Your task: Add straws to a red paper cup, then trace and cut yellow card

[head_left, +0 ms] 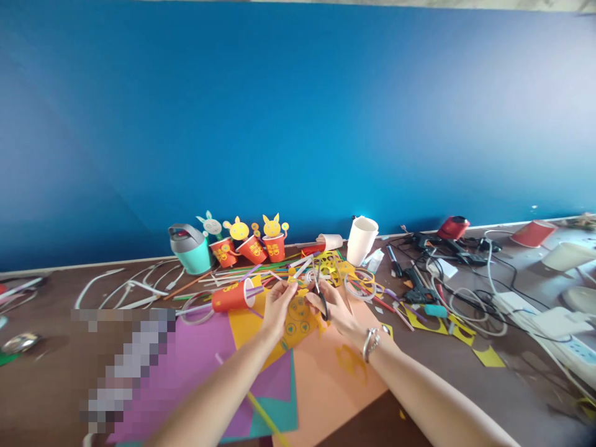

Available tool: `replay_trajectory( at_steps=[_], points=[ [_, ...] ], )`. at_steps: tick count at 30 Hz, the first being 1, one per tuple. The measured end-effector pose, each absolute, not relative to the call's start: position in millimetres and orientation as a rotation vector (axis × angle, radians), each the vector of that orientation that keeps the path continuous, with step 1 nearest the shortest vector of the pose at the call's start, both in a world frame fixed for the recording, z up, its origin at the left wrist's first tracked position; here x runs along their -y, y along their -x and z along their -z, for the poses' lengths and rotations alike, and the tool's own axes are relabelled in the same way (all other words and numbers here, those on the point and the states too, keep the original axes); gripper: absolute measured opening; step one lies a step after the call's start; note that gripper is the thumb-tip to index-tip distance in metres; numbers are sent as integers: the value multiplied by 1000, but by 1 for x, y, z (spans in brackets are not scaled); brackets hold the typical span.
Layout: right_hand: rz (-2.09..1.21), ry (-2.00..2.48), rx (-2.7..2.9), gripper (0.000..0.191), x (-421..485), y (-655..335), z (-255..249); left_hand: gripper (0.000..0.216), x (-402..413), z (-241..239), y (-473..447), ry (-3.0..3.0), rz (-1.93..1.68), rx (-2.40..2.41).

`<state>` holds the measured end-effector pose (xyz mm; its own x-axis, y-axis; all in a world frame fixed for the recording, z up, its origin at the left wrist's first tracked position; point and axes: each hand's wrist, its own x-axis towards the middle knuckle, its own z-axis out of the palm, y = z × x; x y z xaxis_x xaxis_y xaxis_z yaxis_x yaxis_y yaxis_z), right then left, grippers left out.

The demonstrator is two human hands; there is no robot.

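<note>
My right hand (331, 305) is closed on a pair of scissors (323, 307), its blades pointing up and away from me. Just left of it, my left hand (280, 303) pinches a small piece of yellow paper (296, 282) near the blades. Between and below my hands is a yellow-orange paper sheet (298, 329) with small round drawings on it. Whether this sheet joins the pinched piece is hard to make out. A red paper cup (233, 294) lies on its side left of my left hand. Orange (335, 385) and purple paper (186, 366) spread beneath my forearms.
Along the wall stand red cups with yellow paper animal heads (274, 245), a turquoise container (192, 251) and a white cup stack (362, 241). At right are a glue gun (419, 287), tangled cables and a power strip (572, 351). Yellow scraps (488, 357) lie nearby.
</note>
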<state>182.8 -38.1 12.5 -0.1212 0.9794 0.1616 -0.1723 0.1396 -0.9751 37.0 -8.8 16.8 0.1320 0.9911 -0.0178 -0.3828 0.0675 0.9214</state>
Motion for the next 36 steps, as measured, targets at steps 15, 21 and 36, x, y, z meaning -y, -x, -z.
replay_trajectory(
  at_steps=[15, 21, 36],
  points=[
    [-1374, 873, 1491, 45, 47, -178, -7, 33, 14, -23, -40, -954, -1268, -850],
    [-1460, 869, 1426, 41, 47, -176, -6, 33, 14, -26, -40, -977, -1267, -869],
    [-1464, 894, 1439, 42, 47, -179, -5, 30, 10, -22, -38, -1007, -1275, -874]
  ],
)
